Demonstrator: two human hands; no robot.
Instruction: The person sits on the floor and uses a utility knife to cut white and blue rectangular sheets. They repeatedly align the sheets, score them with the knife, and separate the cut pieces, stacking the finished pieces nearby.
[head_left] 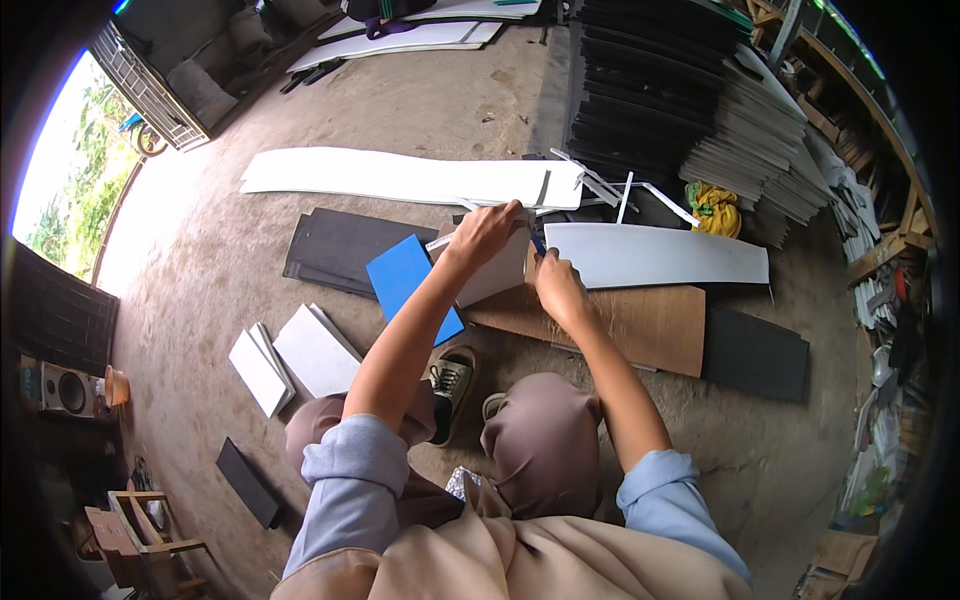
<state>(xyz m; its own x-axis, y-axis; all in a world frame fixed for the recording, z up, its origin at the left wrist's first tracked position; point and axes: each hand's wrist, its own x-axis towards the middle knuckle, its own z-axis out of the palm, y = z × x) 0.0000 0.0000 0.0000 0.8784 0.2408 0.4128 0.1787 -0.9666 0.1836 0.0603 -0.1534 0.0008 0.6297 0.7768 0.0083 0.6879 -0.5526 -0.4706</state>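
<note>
My left hand (484,238) is closed on the upper edge of a pale rectangular sheet (497,272), which stands in front of me over a brown board (640,325). Just to its right, my right hand (560,285) grips a slim blue tool (538,243) that looks like a cutter knife, close to the sheet's right edge. Its blade is too small to make out. A blue sheet (405,278) lies partly under my left forearm. White strips (600,185) lie in a loose heap beyond my hands.
A long white sheet (400,178) and dark sheets (345,248) lie ahead, with another white sheet (660,254) at right. White pieces (318,350) rest by my left knee. Tall black stacks (645,90) and a yellow bundle (714,210) stand at the far right.
</note>
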